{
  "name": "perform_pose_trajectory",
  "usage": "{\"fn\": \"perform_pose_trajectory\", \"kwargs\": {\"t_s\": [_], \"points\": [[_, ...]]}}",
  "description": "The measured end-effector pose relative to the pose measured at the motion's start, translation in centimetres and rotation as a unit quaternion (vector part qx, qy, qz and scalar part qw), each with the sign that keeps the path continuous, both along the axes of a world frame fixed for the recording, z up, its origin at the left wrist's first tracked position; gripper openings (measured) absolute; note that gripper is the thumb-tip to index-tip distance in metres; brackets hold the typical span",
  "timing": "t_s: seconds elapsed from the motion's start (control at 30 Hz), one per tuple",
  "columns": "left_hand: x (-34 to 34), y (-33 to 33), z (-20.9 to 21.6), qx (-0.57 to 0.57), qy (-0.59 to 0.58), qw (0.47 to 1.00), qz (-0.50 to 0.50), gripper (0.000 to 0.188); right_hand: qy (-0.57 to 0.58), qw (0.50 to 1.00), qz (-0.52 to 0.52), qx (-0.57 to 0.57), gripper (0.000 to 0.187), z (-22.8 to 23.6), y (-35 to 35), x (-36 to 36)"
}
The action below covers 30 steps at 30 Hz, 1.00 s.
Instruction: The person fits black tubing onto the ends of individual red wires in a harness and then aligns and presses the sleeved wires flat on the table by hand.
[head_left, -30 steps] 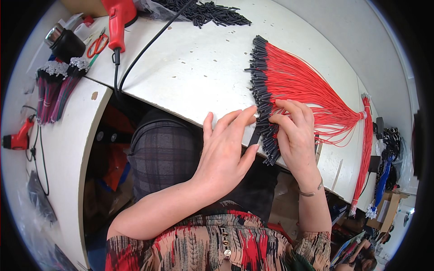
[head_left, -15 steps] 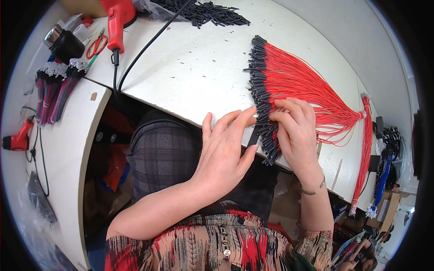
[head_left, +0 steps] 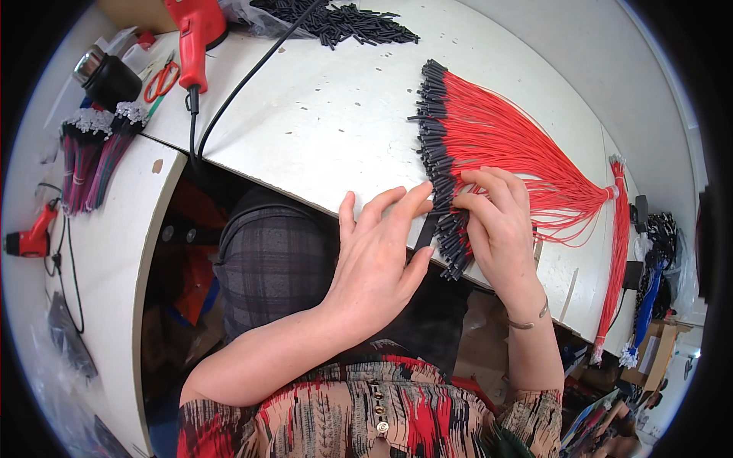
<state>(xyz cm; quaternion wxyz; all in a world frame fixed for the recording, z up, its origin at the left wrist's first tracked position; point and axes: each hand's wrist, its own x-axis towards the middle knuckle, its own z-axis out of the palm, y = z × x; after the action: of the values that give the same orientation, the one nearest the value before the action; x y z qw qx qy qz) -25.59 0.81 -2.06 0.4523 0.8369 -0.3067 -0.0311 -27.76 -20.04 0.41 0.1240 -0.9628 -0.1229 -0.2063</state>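
Red wires [head_left: 511, 133] w/ blk tube sleeves [head_left: 434, 145] lie fanned on the surface [head_left: 328, 130]. L hand [head_left: 374, 263] is spread, R hand [head_left: 500, 233] half-curled, both at sleeves; cannot tell if either grips. Wires prob. light, floppy; sleeves stiffer, so better pinch there.

The left hand [head_left: 374, 256], fingers spread, reaches the left edge of a row of black sleeves [head_left: 435, 145] capping fanned red wires [head_left: 511, 137], while the right hand [head_left: 500, 221] bends over the row's near part. These lie on a white table [head_left: 305, 130], with loose black tubes [head_left: 343, 23] far off and a red heat gun [head_left: 193, 46] at far left.
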Motion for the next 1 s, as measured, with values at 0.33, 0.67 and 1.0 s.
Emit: {"fn": "perform_pose_trajectory", "kwargs": {"t_s": [0.33,0.67,1.0], "points": [[0.01,-0.14,0.0,0.004,-0.005,1.0,-0.002,0.073,-0.005,1.0,0.009,0.008,0.023,-0.14,-0.16,0.04],[0.0,-0.02,0.03,-0.011,0.007,1.0,0.007,0.072,-0.001,1.0,0.003,0.022,0.024,-0.54,-0.24,-0.02],[0.02,0.03,0.02,-0.011,0.008,1.0,0.003,0.073,0.007,1.0,0.0,0.011,0.033,-0.46,-0.23,-0.11]]}}
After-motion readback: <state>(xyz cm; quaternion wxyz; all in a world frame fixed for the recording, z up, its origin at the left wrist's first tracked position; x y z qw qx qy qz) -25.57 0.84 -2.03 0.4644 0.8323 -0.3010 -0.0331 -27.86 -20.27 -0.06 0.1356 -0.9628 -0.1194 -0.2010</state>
